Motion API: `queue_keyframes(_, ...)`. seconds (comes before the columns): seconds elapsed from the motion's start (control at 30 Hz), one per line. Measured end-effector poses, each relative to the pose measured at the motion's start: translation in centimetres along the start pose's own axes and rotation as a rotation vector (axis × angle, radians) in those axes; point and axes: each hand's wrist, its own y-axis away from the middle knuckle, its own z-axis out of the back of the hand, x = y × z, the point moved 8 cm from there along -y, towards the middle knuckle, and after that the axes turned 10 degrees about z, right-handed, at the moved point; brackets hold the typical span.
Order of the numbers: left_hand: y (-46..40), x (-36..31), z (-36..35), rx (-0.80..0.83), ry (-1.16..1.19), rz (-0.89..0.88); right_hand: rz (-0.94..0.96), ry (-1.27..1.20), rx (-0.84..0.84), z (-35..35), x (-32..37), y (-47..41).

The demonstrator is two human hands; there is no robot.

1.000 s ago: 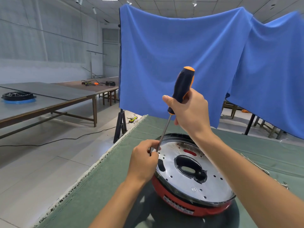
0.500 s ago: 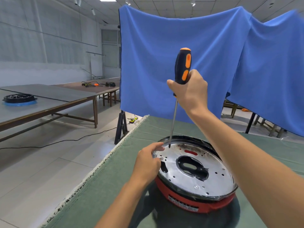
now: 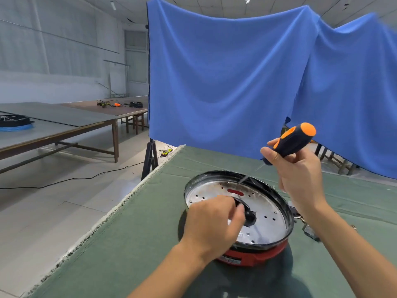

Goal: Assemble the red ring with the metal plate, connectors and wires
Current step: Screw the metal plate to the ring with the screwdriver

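The red ring (image 3: 253,255) sits on the green cloth with the shiny perforated metal plate (image 3: 268,209) on top, a dark opening in the plate's middle. My left hand (image 3: 212,220) rests on the plate's near left part, fingers curled at the central opening; whatever they pinch is hidden. My right hand (image 3: 298,173) is raised over the ring's far right edge, gripping a black and orange screwdriver (image 3: 292,143). Its thin shaft slants down and left, with the tip above the far part of the plate. Small metal connectors (image 3: 309,230) lie just right of the ring.
The green-covered table (image 3: 133,239) has its left edge running diagonally toward me, with floor beyond. A blue cloth backdrop (image 3: 225,82) hangs behind the table. Long tables stand at the far left, one bearing a black ring on a blue base (image 3: 12,123).
My right hand has swung the screwdriver from upright over the plate's left rim to a tilt at the far right. My left hand moved from the rim to the plate's middle.
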Motion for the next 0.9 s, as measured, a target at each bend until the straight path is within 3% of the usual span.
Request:
queue_keyframes(0.1,0.7,-0.9,-2.5,0.135,-0.149,-0.086,-0.100,-0.055,0.117,0.7,-1.2,1.0)
queue_keyframes(0.33,-0.4,0.0,-2.3,0.041,-0.169,-0.039,-0.411,-0.670,0.406,0.7,-3.7,4.1)
queue_keyframes(0.5,-1.4,1.3,-2.5,-0.041,-0.248,-0.013,-0.596,-1.041,0.377,1.3,-4.1,4.9)
queue_keyframes(0.63,-2.4,1.5,-3.2,-0.087,-0.314,0.024,-0.678,-0.845,0.260,2.8,-6.1,4.6)
queue_keyframes(0.77,-2.9,1.7,-3.8,-0.150,-0.316,0.037,-0.567,-0.557,0.162,5.0,-8.2,3.0)
queue_keyframes(0.9,-3.2,3.3,-3.2,-0.256,-0.208,0.097,-0.548,-0.442,0.062,7.4,-10.2,2.5)
